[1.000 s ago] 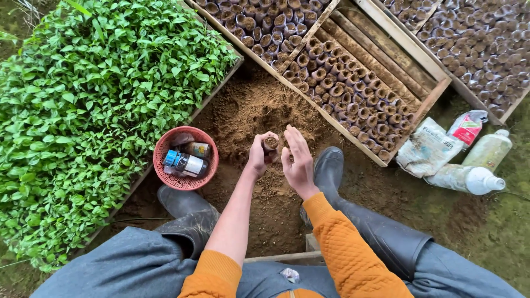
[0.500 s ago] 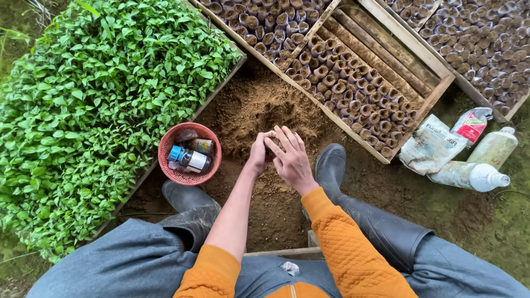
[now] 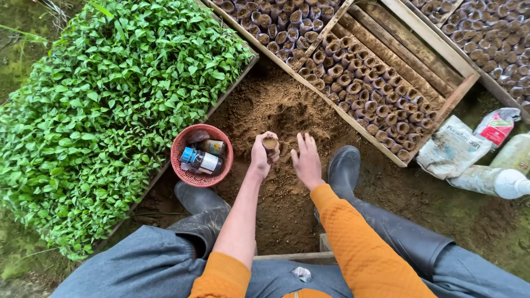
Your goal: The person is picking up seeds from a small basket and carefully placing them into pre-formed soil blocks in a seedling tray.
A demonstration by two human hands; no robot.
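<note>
**Soil cup held over the soil heap**

Soil cup [image 3: 270, 143]: a small rolled pot, brown soil showing at its open top, held upright above the loose soil heap [image 3: 276, 110] on the ground between the person's boots.

Largest first. Bed of green seedlings [image 3: 110, 110] fills the left side. Wooden crate [image 3: 353, 118] of packed soil cups [image 3: 359, 83] runs diagonally across the top right, its near edge just beyond the heap. Soil heap sits between bed and crate. White sacks [image 3: 452, 146] and a plastic bottle [image 3: 491, 182] lie at right, well apart from the hands. Red basket [image 3: 201, 155] holding small bottles sits just left of the cup.

Hands. Left hand [image 3: 262, 157] is wrapped round the cup, fingers closed on its side. Right hand [image 3: 306, 163] is spread flat, fingers apart, holding nothing, just beside the cup over the soil.

Risks, as judged. The cup looks soft-walled; too tight a squeeze could buckle it and spill soil. Tilting it would tip loose fill back onto the heap. The basket is near the left wrist and could be knocked on a sideways swing.

Obstacles. The crate edge lies between the hands and the open rows; nothing else blocks the path.
</note>
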